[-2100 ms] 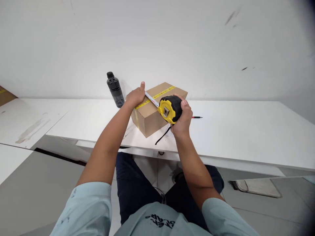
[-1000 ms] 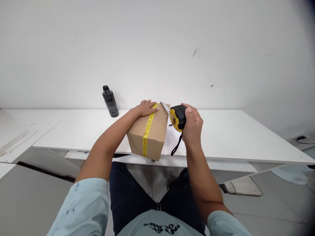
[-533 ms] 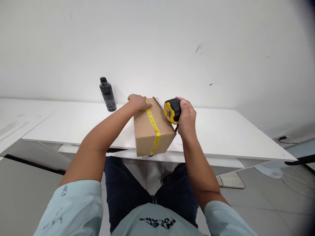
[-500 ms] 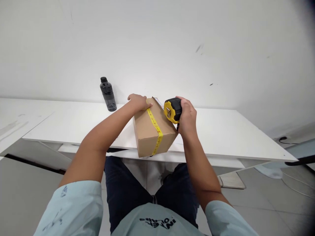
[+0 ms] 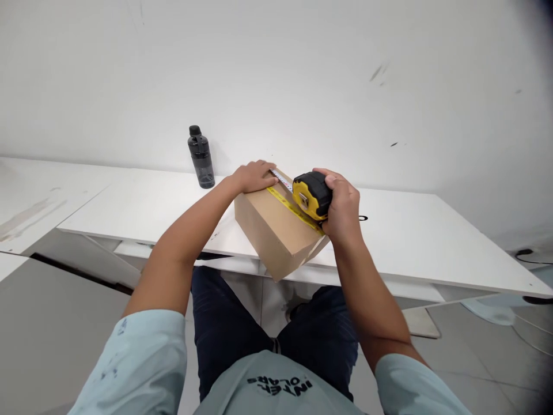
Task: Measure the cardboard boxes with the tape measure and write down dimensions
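Observation:
A brown cardboard box (image 5: 276, 213) with a strip of yellow printed packing tape (image 5: 288, 203) across its top sits at the front of the white table, one corner jutting over the edge. My left hand (image 5: 256, 176) grips its far left corner, thumb on top, fingers along the far side. In my right hand (image 5: 343, 202) is a yellow and black tape measure (image 5: 311, 196), held over the right part of the box. Its white marked blade (image 5: 281, 178) stretches along the far side of the top to my left hand. My fingers partly cover the blade's end.
A dark see-through water bottle (image 5: 201, 158) stands left of the box near the wall. The white table (image 5: 401, 236) runs along the wall, with a shelf below its front edge. A black plug with a cable (image 5: 525, 252) shows at the far right.
The box has turned on the table, its near corner now pointing toward me. My right hand has shifted slightly right with the tape measure, and more white blade shows.

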Action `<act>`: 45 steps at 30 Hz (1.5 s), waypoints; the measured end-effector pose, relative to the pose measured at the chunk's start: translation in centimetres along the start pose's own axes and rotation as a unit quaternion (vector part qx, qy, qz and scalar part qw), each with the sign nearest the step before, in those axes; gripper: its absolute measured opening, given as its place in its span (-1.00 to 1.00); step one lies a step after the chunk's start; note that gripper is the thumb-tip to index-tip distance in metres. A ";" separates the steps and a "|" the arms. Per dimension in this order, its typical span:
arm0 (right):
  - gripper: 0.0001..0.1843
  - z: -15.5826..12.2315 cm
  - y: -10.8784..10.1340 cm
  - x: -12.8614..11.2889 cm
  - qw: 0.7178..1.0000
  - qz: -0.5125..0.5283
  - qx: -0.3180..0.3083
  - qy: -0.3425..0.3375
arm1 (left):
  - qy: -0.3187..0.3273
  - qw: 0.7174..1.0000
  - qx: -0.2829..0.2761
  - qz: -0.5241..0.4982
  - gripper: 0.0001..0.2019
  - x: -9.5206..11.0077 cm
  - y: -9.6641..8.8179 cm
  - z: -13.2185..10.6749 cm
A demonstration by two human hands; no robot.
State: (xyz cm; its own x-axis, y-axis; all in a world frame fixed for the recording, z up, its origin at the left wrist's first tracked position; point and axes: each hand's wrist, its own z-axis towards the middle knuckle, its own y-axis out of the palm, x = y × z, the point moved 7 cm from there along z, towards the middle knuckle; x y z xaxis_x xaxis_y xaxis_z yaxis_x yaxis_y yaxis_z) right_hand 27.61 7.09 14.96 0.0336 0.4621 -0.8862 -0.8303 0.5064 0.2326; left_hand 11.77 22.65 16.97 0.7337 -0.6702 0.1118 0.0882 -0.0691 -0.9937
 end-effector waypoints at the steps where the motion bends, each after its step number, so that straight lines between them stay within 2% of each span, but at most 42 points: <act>1: -0.61 0.0 -0.2 0.2 1.000 0.014 0.008 0.008 | 0.012 1.000 -0.008 -0.019 -0.26 -0.2 0.3 -0.1; 5: -0.60 0.6 -1.2 0.6 0.997 0.062 0.036 0.041 | 0.011 0.999 -0.034 -0.028 -0.20 -0.6 0.9 -0.2; 10: -0.58 0.2 -3.3 0.2 0.990 0.111 0.056 0.071 | 0.003 0.997 -0.042 0.070 -0.19 0.0 0.8 0.3; 13: -0.55 -2.3 -5.9 -1.4 0.986 0.124 0.085 0.065 | 0.009 0.996 -0.045 0.082 -0.20 0.3 0.8 0.4; 17: -0.58 -6.5 -10.0 -3.5 0.990 0.079 0.116 0.029 | 0.017 0.996 -0.048 0.069 -0.20 0.5 0.8 0.3; 21: -0.57 -8.4 -12.0 -3.9 0.991 0.068 0.112 0.008 | 0.008 0.998 -0.046 0.042 -0.21 0.1 0.8 0.4; 24: -0.54 -8.2 -11.9 -3.3 0.990 0.081 0.111 0.011 | -0.002 0.999 -0.039 0.021 -0.21 -0.5 0.8 0.8; 31: -0.55 -6.3 -9.7 -2.0 0.993 0.075 0.087 -0.001 | -0.001 1.000 -0.014 -0.006 -0.24 -0.8 0.7 0.8; 42: -0.53 -6.4 -10.1 -1.5 0.992 0.081 0.095 0.006 | 0.010 1.000 -0.017 -0.024 -0.27 -0.5 0.7 0.5; 45: -0.53 -6.6 -10.1 -1.3 0.990 0.091 0.111 0.002 | 0.007 0.999 -0.020 -0.029 -0.21 -0.4 0.8 0.3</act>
State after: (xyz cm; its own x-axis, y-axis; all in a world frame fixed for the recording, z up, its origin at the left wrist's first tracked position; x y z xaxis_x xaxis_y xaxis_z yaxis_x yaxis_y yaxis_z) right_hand 32.30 -3.45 11.11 -0.1083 0.5578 -0.8229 -0.6792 0.5629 0.4710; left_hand 11.70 23.10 16.15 0.7188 -0.6744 0.1688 0.1021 -0.1377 -0.9852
